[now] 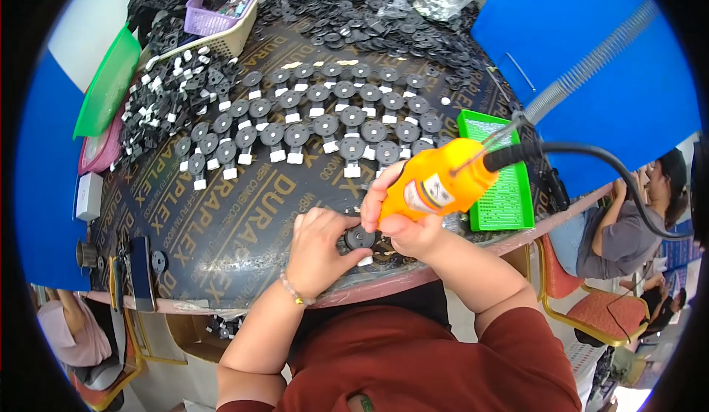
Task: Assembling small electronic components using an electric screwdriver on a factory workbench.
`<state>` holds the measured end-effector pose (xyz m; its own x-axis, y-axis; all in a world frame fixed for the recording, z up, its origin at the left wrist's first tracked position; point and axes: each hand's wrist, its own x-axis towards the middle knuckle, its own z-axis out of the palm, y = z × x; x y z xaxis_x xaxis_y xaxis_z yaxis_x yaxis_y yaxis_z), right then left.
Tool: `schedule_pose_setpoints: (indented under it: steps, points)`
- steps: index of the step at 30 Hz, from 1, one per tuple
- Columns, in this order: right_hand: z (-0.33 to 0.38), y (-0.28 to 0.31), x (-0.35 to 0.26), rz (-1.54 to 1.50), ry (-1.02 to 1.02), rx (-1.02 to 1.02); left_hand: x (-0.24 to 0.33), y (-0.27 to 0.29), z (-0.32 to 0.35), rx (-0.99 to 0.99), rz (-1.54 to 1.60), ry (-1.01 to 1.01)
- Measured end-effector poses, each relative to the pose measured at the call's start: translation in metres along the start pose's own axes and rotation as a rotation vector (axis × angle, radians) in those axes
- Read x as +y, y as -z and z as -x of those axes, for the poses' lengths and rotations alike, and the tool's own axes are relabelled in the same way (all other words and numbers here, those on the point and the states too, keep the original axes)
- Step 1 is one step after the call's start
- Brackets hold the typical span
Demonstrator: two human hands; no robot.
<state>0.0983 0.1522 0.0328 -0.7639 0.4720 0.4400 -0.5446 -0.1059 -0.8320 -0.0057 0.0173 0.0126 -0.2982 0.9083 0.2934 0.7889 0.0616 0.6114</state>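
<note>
The left hand point(319, 246) is partly curled, thumb and fingertips closed about a round black disc point(360, 238), down by the near edge of the counter point(247, 231). The right hand point(413, 233) wraps firmly around a smooth, bulbous orange driver point(468, 162) — its nose hidden by the fingers — beneath a coiled metal spring point(600, 56). Beyond lie black wheels point(325, 125) with blocky white ends, in loose rows — a perforated green tray point(526, 204) to their right.

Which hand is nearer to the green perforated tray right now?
Right. The right hand, gripping the orange electric screwdriver, is left of the green perforated tray; the left hand, fingers around a black round part, is farther left.
</note>
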Motion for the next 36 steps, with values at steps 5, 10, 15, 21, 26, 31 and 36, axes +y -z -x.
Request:
schedule_pose_setpoints:
  steps: [5,10,15,21,26,31,36]
  points:
    - [-0.013,0.044,-0.038,0.116,0.184,0.102,-0.001,-0.004,0.004,0.024,-0.047,-0.028]
    - [-0.024,0.144,-0.088,0.684,0.258,0.426,0.006,-0.006,0.001,0.021,-0.055,-0.074]
    - [-0.017,0.194,-0.082,0.692,0.201,0.577,0.010,-0.007,-0.001,-0.034,-0.053,-0.106]
    - [-0.015,0.194,-0.080,0.650,0.243,0.574,0.008,-0.008,-0.001,-0.023,-0.065,-0.090]
    - [-0.013,0.196,-0.080,0.644,0.263,0.588,0.010,-0.006,-0.002,-0.035,-0.064,-0.072]
    - [-0.014,0.162,-0.097,0.611,0.386,0.514,0.006,-0.006,0.001,-0.034,-0.066,-0.039]
    - [-0.006,0.073,-0.079,0.174,0.399,0.208,-0.001,-0.010,0.001,-0.005,-0.041,-0.094]
